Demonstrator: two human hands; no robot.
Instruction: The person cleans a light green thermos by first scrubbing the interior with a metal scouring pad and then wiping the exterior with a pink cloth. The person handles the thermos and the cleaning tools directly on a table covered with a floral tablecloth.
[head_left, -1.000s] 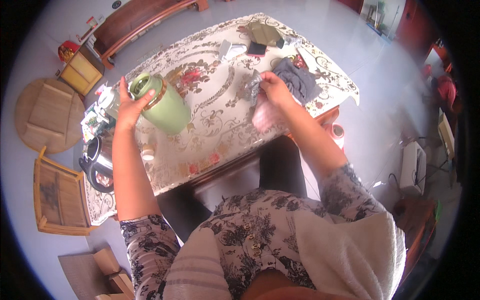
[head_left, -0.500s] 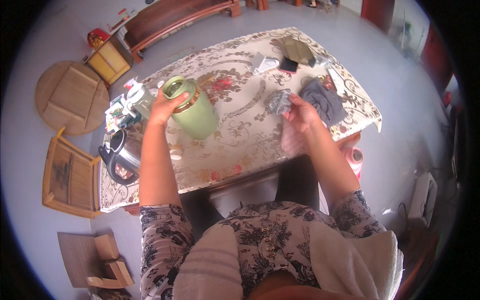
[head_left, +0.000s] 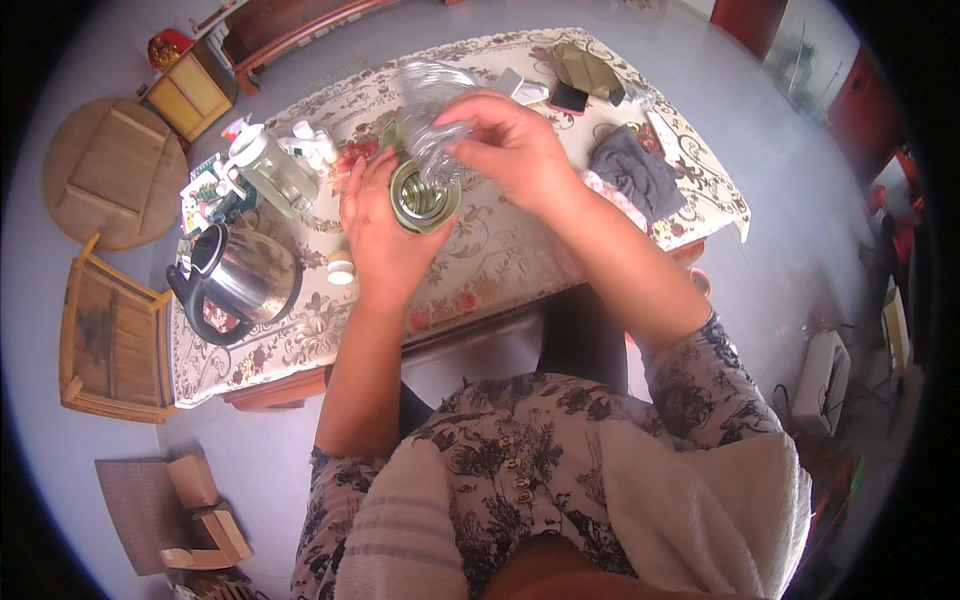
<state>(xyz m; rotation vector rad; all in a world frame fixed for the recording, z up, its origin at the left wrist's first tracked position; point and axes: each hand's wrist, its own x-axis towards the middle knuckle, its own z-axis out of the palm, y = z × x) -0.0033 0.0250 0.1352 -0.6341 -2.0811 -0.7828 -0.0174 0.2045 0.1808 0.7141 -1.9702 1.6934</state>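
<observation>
Silver scrubber [head_left: 424,100], pinched by my right fingers [head_left: 490,108], has come to the flask [head_left: 421,207] my left fingers [head_left: 373,186] clasp, pairing them.

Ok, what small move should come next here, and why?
Probably lower the right hand slightly, feeding the silvery mesh into the green flask: the mesh's lower end appears over the flask's open top, and the left hand grips the flask, seemingly steadying it.
</observation>
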